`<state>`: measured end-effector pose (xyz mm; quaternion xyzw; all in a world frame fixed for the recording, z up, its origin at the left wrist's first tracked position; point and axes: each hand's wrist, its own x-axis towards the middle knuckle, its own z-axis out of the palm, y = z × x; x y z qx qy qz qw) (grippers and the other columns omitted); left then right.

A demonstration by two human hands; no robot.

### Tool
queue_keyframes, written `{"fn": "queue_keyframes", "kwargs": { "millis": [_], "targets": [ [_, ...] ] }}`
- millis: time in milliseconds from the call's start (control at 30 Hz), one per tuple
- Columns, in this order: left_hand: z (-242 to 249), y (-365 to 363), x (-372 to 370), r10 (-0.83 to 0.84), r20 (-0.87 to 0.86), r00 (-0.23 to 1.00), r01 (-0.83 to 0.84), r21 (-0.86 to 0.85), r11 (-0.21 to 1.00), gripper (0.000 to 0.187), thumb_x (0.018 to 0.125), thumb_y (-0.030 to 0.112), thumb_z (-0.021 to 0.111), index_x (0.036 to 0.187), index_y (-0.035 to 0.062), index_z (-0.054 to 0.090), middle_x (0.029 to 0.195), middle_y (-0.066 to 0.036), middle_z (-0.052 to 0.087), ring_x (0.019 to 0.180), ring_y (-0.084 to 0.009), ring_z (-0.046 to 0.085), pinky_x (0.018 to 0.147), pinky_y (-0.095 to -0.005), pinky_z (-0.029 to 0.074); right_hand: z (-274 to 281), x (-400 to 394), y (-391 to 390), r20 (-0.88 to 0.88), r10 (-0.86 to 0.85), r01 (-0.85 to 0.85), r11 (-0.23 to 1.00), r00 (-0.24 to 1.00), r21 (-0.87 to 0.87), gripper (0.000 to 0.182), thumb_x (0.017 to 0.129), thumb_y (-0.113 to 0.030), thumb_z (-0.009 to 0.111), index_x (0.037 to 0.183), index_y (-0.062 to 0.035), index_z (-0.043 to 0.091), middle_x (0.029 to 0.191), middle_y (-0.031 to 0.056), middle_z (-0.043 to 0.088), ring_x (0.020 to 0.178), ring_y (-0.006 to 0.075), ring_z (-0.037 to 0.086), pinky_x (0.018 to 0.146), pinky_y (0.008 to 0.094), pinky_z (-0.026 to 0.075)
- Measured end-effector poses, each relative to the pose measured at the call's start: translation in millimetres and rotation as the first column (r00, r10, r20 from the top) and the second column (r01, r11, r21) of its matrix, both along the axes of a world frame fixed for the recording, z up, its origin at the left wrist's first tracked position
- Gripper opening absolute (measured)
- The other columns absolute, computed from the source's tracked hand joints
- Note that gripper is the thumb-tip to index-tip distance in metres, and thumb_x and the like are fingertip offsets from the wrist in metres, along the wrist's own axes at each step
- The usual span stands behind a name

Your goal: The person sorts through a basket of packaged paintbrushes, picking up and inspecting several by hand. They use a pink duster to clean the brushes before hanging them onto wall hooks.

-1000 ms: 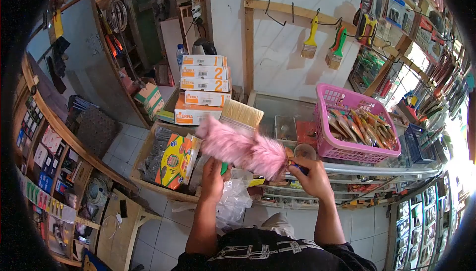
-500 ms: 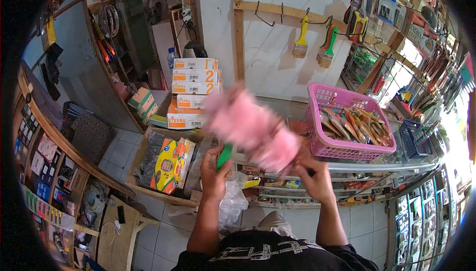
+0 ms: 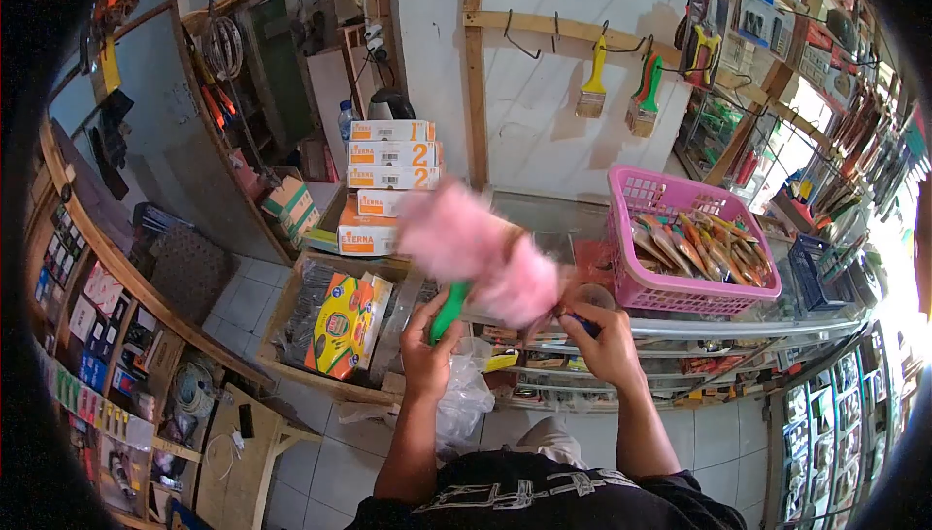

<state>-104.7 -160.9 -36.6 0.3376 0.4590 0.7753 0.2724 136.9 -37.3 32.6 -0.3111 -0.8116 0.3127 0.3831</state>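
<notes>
My left hand (image 3: 427, 350) is closed around a green-handled paintbrush (image 3: 449, 313), its handle shaped like those of the brushes on the wall; the pink thing hides its upper end. Above and between my hands is a pink, fluffy, cloth-like bundle (image 3: 456, 234), smeared by motion. At the bundle's lower right end, my right hand (image 3: 607, 346) pinches a dark, partly blue piece that looks joined to it. Whether the bundle is a cloth or a duster cannot be made out.
A pink plastic basket (image 3: 699, 295) of packaged tools stands on the glass counter (image 3: 573, 212). White-orange boxes (image 3: 369, 239) are stacked at left, above a wooden crate (image 3: 330, 389). Paintbrushes (image 3: 590, 83) hang on the wall. A small wooden bench (image 3: 233, 462) is at lower left.
The pink bundle has shifted slightly left and down. My right hand has moved a little left with it, and my left hand slightly right. The whole view has shifted slightly.
</notes>
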Motion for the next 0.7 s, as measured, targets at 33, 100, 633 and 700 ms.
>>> {"fn": "queue_keyframes", "kwargs": {
  "millis": [33, 100, 633, 700],
  "targets": [
    [0, -1, -2, 0.006, -0.001, 1.000, -0.006, -0.002, 1.000, 0.045, 0.093, -0.002, 0.074, 0.137, 0.0011, 0.064, 0.103, 0.002, 0.058, 0.076, -0.0053, 0.055, 0.061, -0.0223, 0.045, -4, -2, 1, -0.026, -0.036, 0.036, 0.999, 0.999, -0.017, 0.030, 0.097, -0.021, 0.073, 0.109, 0.0061, 0.074, 0.082, 0.0181, 0.071, 0.073, 0.0191, 0.065, 0.071, 0.0360, 0.053],
    [11, -6, 0, 0.026, -0.048, 0.999, -0.027, -0.023, 0.999, 0.048, 0.092, 0.001, 0.074, 0.139, 0.0023, 0.063, 0.100, 0.003, 0.061, 0.075, -0.0047, 0.052, 0.063, -0.0215, 0.043, -14, -7, 4, -0.079, -0.111, 0.107, 0.993, 0.991, -0.056, 0.035, 0.098, -0.025, 0.073, 0.113, 0.0063, 0.074, 0.082, 0.0227, 0.073, 0.073, 0.0233, 0.071, 0.071, 0.0381, 0.054],
    [-11, -14, -15, 0.138, -0.274, 0.952, -0.169, -0.091, 0.981, 0.043, 0.092, 0.008, 0.077, 0.134, 0.0012, 0.071, 0.099, -0.001, 0.060, 0.090, -0.0110, 0.055, 0.080, -0.0270, 0.045, -7, -6, -10, 0.025, -0.118, 0.121, 0.978, 0.993, -0.172, 0.030, 0.099, -0.021, 0.071, 0.115, 0.0050, 0.073, 0.079, 0.0175, 0.070, 0.069, 0.0176, 0.060, 0.069, 0.0369, 0.051],
    [-14, -13, -20, 0.155, -0.297, 0.942, -0.180, -0.058, 0.982, 0.043, 0.092, 0.009, 0.078, 0.133, 0.0010, 0.071, 0.098, -0.001, 0.060, 0.090, -0.0109, 0.055, 0.080, -0.0271, 0.046, -11, -7, -13, -0.019, -0.001, -0.003, 0.980, 1.000, -0.199, 0.030, 0.099, -0.021, 0.072, 0.114, 0.0053, 0.073, 0.080, 0.0169, 0.071, 0.069, 0.0176, 0.060, 0.069, 0.0365, 0.051]
  ]
}}
